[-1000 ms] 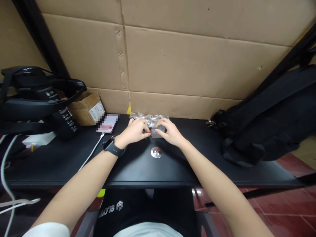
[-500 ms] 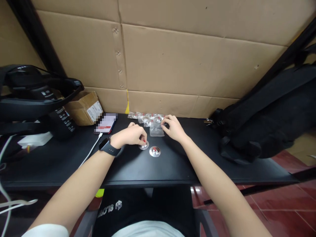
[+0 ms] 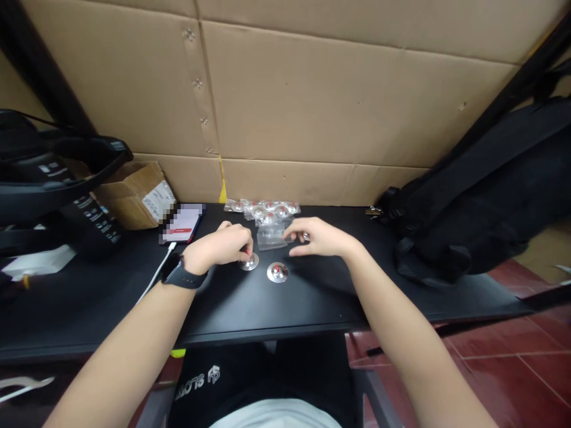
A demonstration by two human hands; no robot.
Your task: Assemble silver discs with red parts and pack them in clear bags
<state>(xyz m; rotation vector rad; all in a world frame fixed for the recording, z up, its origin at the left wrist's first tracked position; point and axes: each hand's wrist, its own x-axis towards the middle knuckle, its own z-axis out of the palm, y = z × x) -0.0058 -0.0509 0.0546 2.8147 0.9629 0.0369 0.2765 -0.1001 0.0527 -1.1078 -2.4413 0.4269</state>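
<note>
Left hand [image 3: 220,248] is resting wrist-down on the black desk [image 3: 312,300], knuckles up, with thumb and forefinger closing from above on the raised red centre of the first disc [image 3: 250,262]. The fingertips [image 3: 244,252] are drawn nearly together, and the other fingers are curling in behind them. This small domed metal disc is lying flat on the desk, dome up, and the centre knob looks like the only part that offers a grip, which would explain the pinch from above. The second disc [image 3: 277,272], of the same kind, is lying just beside it to the right, apart from both hands. Right hand [image 3: 323,239] is hovering low, palm down, with fingers half open and loosely bent and nothing gripped that I can see. Its fingertips are sitting at the right edge of the clear bag [image 3: 270,238], but I cannot tell whether they are touching it. The bag is lying flat and limp between the hands. Behind it a pile of sealed packets [image 3: 263,209], holding more such discs, is sitting against the foot of the cardboard wall [image 3: 312,107]. A watch [image 3: 178,274] is showing on the left wrist. A phone [image 3: 181,223] on a white cable [image 3: 154,278] is lying to the left, and a black backpack [image 3: 482,196] is leaning at the right.
</note>
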